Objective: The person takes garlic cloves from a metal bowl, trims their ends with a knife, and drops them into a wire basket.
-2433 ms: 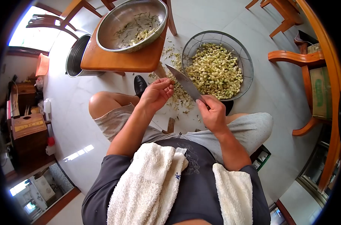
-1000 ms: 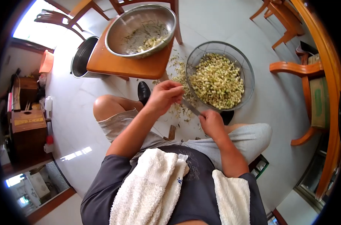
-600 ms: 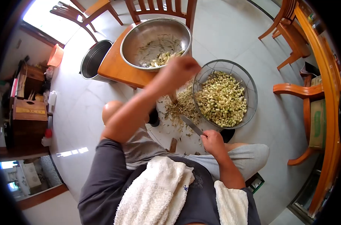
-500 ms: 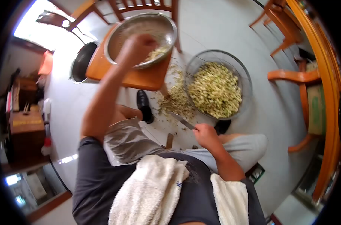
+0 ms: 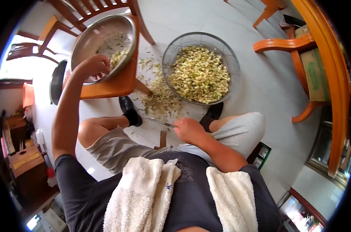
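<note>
My left hand (image 5: 95,66) is inside the rim of a metal bowl (image 5: 102,29), its fingers curled beside a few pale pieces (image 5: 117,58). What they hold, if anything, is hidden. The bowl sits tilted on a wooden chair (image 5: 110,89), with bits of trimmings inside. Above my lap my right hand (image 5: 189,130) is closed round the handle of a knife (image 5: 159,122), its blade pointing left. Ahead of that hand stands a large see-through basin (image 5: 232,63), heaped with pale yellow-green chopped pieces (image 5: 200,75).
Trimmings (image 5: 162,96) litter the floor between the chair and the basin. My shoes (image 5: 126,105) flank them. An orange-brown wooden table (image 5: 334,58) runs along the right, with a cardboard box (image 5: 316,73) beside it. A dark pot (image 5: 59,82) stands left of the chair.
My left hand has drawn back from over the bowl's middle to its near side. The knife has swung flatter, still in my right hand. The whole view has shifted.
</note>
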{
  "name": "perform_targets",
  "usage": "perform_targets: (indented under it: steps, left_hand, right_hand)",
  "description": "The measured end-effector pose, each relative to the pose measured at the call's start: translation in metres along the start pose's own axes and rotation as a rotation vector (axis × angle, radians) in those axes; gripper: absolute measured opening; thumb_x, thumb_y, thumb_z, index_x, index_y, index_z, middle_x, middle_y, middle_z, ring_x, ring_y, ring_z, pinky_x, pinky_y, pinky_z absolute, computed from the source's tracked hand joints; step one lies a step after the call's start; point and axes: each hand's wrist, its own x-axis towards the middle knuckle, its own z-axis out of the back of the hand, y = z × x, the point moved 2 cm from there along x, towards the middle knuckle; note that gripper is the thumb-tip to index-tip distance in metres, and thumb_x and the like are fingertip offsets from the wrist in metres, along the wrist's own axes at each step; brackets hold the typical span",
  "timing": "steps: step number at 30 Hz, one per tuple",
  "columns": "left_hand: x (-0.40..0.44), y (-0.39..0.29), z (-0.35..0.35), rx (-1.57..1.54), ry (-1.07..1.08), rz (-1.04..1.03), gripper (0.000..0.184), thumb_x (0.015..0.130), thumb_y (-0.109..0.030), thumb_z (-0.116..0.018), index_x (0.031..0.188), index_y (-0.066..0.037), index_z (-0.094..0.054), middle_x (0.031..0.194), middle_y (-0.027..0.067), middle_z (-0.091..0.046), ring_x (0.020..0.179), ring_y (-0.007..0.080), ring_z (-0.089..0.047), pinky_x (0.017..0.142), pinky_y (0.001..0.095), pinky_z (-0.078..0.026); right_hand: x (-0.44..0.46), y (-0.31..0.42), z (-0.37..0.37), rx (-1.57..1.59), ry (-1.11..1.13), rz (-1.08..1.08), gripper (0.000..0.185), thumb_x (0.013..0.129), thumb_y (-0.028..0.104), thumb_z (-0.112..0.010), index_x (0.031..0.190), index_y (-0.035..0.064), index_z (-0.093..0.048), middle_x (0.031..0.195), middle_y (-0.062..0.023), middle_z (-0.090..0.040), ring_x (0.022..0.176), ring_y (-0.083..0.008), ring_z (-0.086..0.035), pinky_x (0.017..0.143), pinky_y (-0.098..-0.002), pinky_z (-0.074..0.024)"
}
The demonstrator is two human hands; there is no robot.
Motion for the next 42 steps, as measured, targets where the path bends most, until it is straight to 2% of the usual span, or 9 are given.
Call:
perform_targets:
  steps: [4,8,13,16,20,27,31,37,42]
  left_hand:
    - [0.030,0.028,0.004,0.146,0.071,-0.004,0.012,0.074,-0.008,-0.060,0.082,-0.001,-0.063,0.065,0.0079,-0.062,0.056,0.0155,-0.061,0.050,0.0292,-0.051]
    - [0.045,0.060,0.005,0.427,-0.235,-0.127,0.009,0.059,-0.007,-0.067,0.067,-0.003,-0.070,0.069,0.0133,-0.067,0.062,0.0237,-0.065,0.062,0.0363,-0.053]
    - [0.000,0.053,0.025,-0.363,-0.278,0.014,0.019,0.066,0.006,-0.062,0.085,0.005,-0.068,0.070,0.0117,-0.063,0.067,0.0204,-0.065,0.064,0.0303,-0.055]
    - [-0.003,0.062,0.033,-0.678,-0.367,-0.082,0.028,0.069,0.010,-0.058,0.095,0.005,-0.065,0.084,0.0124,-0.062,0.068,0.0215,-0.065,0.062,0.0299,-0.056]
    - [-0.010,0.072,0.039,-1.012,-0.287,-0.189,0.039,0.075,0.009,-0.056,0.114,0.010,-0.056,0.098,0.0140,-0.057,0.083,0.0216,-0.062,0.074,0.0306,-0.055]
    - [-0.005,0.075,0.033,-1.632,0.028,-0.393,0.027,0.085,0.003,-0.052,0.112,0.008,-0.050,0.101,0.0187,-0.058,0.086,0.0231,-0.062,0.078,0.0318,-0.054]
    - [-0.010,0.056,0.021,-1.736,-0.110,-0.375,0.022,0.089,0.001,-0.053,0.110,0.009,-0.051,0.096,0.0178,-0.059,0.083,0.0234,-0.062,0.076,0.0321,-0.054]
    - [-0.043,0.030,0.003,-1.443,-0.356,-0.412,0.018,0.089,0.000,-0.057,0.104,0.009,-0.054,0.096,0.0176,-0.062,0.082,0.0213,-0.064,0.075,0.0299,-0.056]
    - [-0.085,0.013,-0.038,-1.343,-0.234,-0.390,0.019,0.089,-0.005,-0.059,0.105,0.005,-0.055,0.095,0.0166,-0.064,0.078,0.0184,-0.066,0.070,0.0266,-0.057]
  right_hand:
    - [0.002,-0.005,-0.005,-0.006,0.003,0.008,0.016,0.080,0.019,-0.057,0.082,0.0041,-0.063,0.084,-0.0184,-0.062,0.083,-0.0379,-0.060,0.074,-0.0483,-0.0474]
    - [0.005,-0.010,-0.008,0.003,0.009,-0.012,0.016,0.080,0.019,-0.057,0.081,0.0036,-0.062,0.085,-0.0198,-0.061,0.083,-0.0389,-0.059,0.074,-0.0488,-0.0469]
    - [0.008,-0.006,-0.005,0.001,0.023,-0.050,0.016,0.080,0.018,-0.057,0.081,0.0030,-0.062,0.086,-0.0203,-0.061,0.084,-0.0400,-0.059,0.073,-0.0488,-0.0465]
    - [0.010,-0.006,-0.007,-0.002,0.004,-0.040,0.015,0.080,0.017,-0.057,0.081,0.0029,-0.062,0.085,-0.0205,-0.061,0.083,-0.0406,-0.059,0.073,-0.0490,-0.0464]
    - [0.011,-0.001,-0.006,-0.012,0.008,-0.034,0.016,0.080,0.018,-0.058,0.081,0.0023,-0.062,0.083,-0.0214,-0.061,0.082,-0.0411,-0.059,0.072,-0.0495,-0.0464]
    - [0.010,-0.002,-0.008,-0.025,-0.008,-0.038,0.018,0.079,0.021,-0.061,0.083,0.0033,-0.066,0.081,-0.0195,-0.062,0.081,-0.0395,-0.058,0.071,-0.0463,-0.0467]
    - [0.007,-0.001,-0.006,-0.028,-0.047,-0.022,0.018,0.080,0.021,-0.059,0.084,0.0043,-0.065,0.083,-0.0200,-0.062,0.082,-0.0399,-0.059,0.071,-0.0476,-0.0466]
    - [0.000,0.005,0.016,0.093,-0.205,0.042,0.016,0.081,0.019,-0.059,0.085,0.0043,-0.064,0.083,-0.0180,-0.061,0.081,-0.0397,-0.058,0.068,-0.0462,-0.0463]
    - [-0.013,0.021,0.038,0.337,-0.521,0.223,0.013,0.081,0.008,-0.063,0.091,0.0002,-0.065,0.080,-0.0151,-0.062,0.069,-0.0308,-0.061,0.062,-0.0348,-0.0469]
